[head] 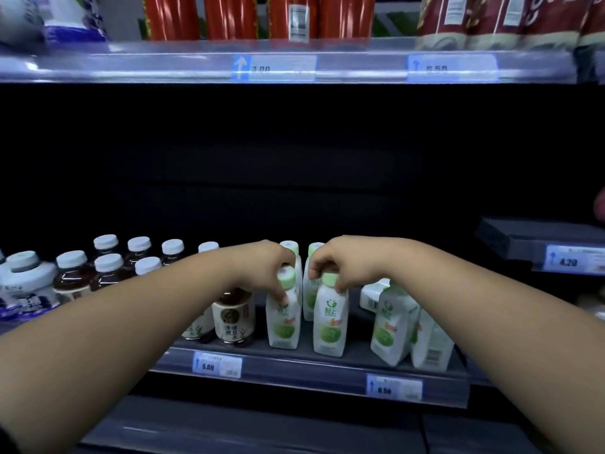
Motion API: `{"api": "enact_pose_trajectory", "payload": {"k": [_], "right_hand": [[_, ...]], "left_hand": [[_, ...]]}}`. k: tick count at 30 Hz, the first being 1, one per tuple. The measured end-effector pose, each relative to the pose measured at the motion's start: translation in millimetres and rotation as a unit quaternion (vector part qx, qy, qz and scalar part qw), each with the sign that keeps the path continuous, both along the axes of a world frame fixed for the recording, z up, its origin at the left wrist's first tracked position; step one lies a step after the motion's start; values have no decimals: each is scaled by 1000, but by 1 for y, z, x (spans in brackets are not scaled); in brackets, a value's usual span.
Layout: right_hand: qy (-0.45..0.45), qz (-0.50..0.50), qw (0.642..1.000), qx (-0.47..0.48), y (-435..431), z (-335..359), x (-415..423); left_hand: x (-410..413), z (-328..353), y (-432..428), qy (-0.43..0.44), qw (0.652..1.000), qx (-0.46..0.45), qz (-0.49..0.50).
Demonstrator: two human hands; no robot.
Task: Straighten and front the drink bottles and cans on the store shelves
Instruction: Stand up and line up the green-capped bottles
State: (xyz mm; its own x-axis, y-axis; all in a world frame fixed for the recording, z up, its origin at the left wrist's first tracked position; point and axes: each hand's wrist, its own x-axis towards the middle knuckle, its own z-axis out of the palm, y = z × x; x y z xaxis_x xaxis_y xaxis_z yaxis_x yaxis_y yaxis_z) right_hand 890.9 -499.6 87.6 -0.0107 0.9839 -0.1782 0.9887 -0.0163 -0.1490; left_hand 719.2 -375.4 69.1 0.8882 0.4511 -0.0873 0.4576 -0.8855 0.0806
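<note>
The middle shelf takes up most of what I can see, a dark ledge with a clear price rail along its front, and everything else sits in relation to it. Above it runs the upper shelf, carrying a row of red bottles whose bottoms are all that show. Both of the person's bare forearms reach in over the front of the middle shelf. At the shelf's left end stands a cluster of dark tea bottles with white caps, several rows deep. At its right end a group of white-and-green cartons leans out of line, tilted against one another. Near the shelf's middle, close to the front edge, two white-and-green bottles stand side by side with two more directly behind them. The left hand is closed over the shoulder and pale green cap of the left front bottle, fingers wrapped down its side. The right hand pinches the cap of the right front bottle, which stands upright with its label facing out.
</note>
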Motion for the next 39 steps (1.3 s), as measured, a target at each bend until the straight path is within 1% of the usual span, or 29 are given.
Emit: {"api": "enact_pose_trajectory", "payload": {"k": [2, 4, 5, 7, 12, 15, 18, 20, 21, 22, 23, 24, 25, 26, 27, 29, 30, 32, 34, 35, 38, 39], "right_hand": [[-17, -20, 1000, 5, 2, -1, -1], [-56, -52, 997, 4, 5, -3, 0], [-60, -59, 996, 8, 6, -4, 0], [-44, -53, 997, 25, 8, -6, -2], [18, -19, 999, 44, 13, -8, -13], [23, -23, 999, 27, 19, -9, -15], [19, -25, 999, -11, 23, -5, -11], [41, -27, 998, -38, 24, 3, -8], [63, -38, 997, -28, 26, 7, -5], [84, -56, 995, 7, 28, 12, -1], [91, -82, 991, 61, 30, 15, 5], [82, -110, 984, 113, 33, 17, 11], [62, -135, 979, 139, 38, 16, 18], [43, -154, 978, 135, 42, 14, 22], [29, -163, 981, 106, 46, 10, 24], [30, -163, 985, 45, 54, -4, 26], [41, -161, 985, 36, 58, -10, 25], [63, -161, 984, 49, 62, -18, 24], [74, -163, 982, 66, 64, -21, 25], [89, -165, 980, 62, 64, -21, 26], [181, -152, 971, 32, 59, -18, 23], [193, -145, 970, 28, 57, -17, 21]], "left_hand": [[1, 2, 5, -2, 1000, 11, 2], [2, 4, 9, -22, 1000, -4, -2], [3, 5, 10, -29, 999, -14, -4], [2, 8, 14, -28, 999, -27, -10], [1, 16, 19, 22, 999, -30, -35], [1, 16, 23, 24, 998, -24, -48], [1, 14, 28, 23, 997, -42, -58], [1, 16, 31, 38, 995, -55, -70], [1, 18, 34, 38, 994, -63, -74], [1, 20, 36, 22, 994, -75, -76], [3, 22, 39, -15, 993, -87, -73], [5, 23, 44, -62, 991, -94, -67], [8, 24, 49, -104, 989, -90, -59], [12, 23, 54, -127, 988, -76, -50], [17, 21, 59, -129, 989, -58, -42], [26, 15, 67, -95, 994, -39, -29], [31, 11, 70, -73, 996, -41, -24], [38, 4, 73, -39, 997, -55, -23], [43, -1, 77, -33, 996, -78, -35], [43, -2, 79, -33, 995, -90, -41], [40, 3, 83, -8, 989, -127, -74], [38, 5, 84, 3, 987, -140, -81]]}}
